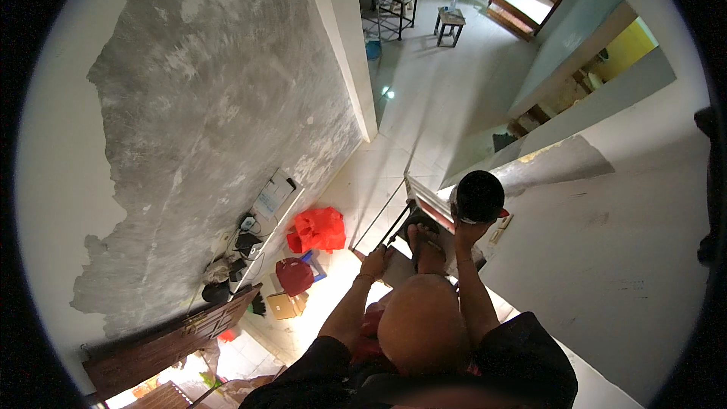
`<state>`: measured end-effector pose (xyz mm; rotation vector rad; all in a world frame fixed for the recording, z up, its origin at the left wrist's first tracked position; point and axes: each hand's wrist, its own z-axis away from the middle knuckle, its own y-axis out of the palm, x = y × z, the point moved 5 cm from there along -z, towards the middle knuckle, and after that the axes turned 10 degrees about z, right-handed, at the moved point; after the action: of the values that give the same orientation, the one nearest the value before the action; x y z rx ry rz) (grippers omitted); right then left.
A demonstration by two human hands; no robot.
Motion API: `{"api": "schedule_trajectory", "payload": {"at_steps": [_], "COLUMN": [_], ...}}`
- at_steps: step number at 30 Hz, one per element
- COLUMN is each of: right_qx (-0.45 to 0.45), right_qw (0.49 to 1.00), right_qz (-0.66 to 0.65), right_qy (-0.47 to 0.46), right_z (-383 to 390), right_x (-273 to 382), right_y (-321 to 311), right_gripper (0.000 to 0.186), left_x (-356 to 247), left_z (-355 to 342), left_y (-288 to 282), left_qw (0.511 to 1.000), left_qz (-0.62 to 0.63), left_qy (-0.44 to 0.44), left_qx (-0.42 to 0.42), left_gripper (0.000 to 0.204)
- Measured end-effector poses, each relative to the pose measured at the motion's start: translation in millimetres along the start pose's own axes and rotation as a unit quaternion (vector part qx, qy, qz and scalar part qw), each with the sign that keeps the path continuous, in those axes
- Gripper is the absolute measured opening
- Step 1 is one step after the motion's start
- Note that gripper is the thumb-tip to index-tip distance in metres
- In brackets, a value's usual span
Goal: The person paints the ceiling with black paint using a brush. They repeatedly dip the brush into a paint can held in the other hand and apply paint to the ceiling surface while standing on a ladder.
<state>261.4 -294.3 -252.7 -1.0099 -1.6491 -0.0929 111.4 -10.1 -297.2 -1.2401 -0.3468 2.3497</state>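
Note:
My right hand (471,233) is raised on the right side, gripping a black, round, pot-like object (481,195) from below. A small red part shows at its right edge; its inside is too dark to make out. Lower and to the left, my left hand (373,263) is closed at the dark rail of a ladder (388,216). One bare foot (425,241) rests on a ladder step between my hands, and my bent knee covers part of the ladder below.
A wall (204,106) with a rough grey patch rises at left. Below lie a red plastic bag (316,229), a dark red stool (294,276) and a cardboard box (286,305). A small stool (450,26) stands on the far floor. The right wall (606,235) is close to my right hand.

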Motion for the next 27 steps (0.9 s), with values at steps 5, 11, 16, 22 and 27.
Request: {"api": "schedule_trajectory", "payload": {"at_steps": [5,11,16,22,27], "right_qx": [-0.026,-0.04,-0.018,-0.012,0.03], "right_qw": [0.997,0.987,0.984,0.998,0.993], "right_qz": [0.069,0.155,0.174,0.063,-0.039], "right_qy": [0.021,-0.006,0.035,0.019,0.107], "right_z": [10,17,22,17,24], "right_x": [-7,-11,-10,15,-6], "right_y": [-1,-8,-15,-19,-16], "right_gripper": [0.125,0.127,0.128,0.118,0.113], "left_x": [-7,-7,0,11,3], "left_z": [1,-4,-5,-9,-2], "left_y": [-4,-2,0,6,2], "left_qw": [1.0,0.999,0.998,1.0,0.998], "left_qz": [0.004,-0.048,-0.041,0.019,-0.038], "left_qy": [-0.003,0.0,0.04,0.009,0.039], "left_qx": [-0.005,0.009,-0.015,0.002,-0.018], "left_gripper": [0.048,0.043,0.041,0.044,0.052]}}
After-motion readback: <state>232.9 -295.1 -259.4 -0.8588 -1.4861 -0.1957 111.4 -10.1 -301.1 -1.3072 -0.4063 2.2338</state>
